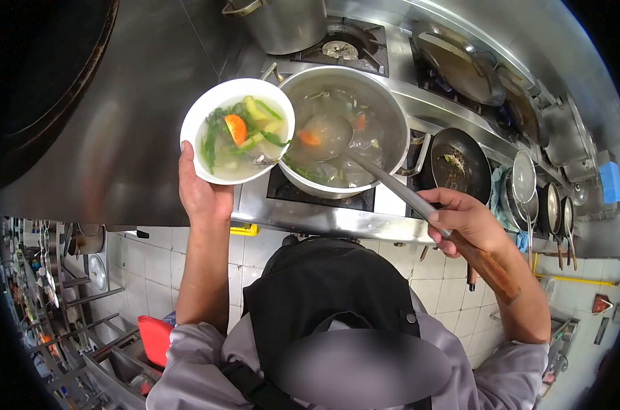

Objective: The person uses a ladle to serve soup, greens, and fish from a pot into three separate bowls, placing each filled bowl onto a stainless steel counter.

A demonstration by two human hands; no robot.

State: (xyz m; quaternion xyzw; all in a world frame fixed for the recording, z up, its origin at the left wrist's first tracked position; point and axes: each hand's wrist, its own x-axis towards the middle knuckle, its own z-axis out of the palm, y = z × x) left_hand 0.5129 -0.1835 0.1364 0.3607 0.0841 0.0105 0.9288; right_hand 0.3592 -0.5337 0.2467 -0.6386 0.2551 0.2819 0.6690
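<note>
My left hand (206,190) grips a white bowl (188,126) from below and at its near left side. Broth, a carrot piece (235,129), leafy greens and pale green vegetable chunks fill the bowl. My right hand (468,222) is closed around the long handle of a ladle (392,183), near its wooden grip. The ladle's head lies in the broth of a large metal pot (400,113), with an orange carrot piece showing in it. More vegetables float in the pot. The bowl overlaps the pot's left rim in this view.
Behind the pot stands a tall stockpot (283,27) beside a burner (341,49). A black wok (458,164) with food scraps sits to the right. Farther right are a strainer (524,176) and several pans. The steel counter edge (310,220) runs before me.
</note>
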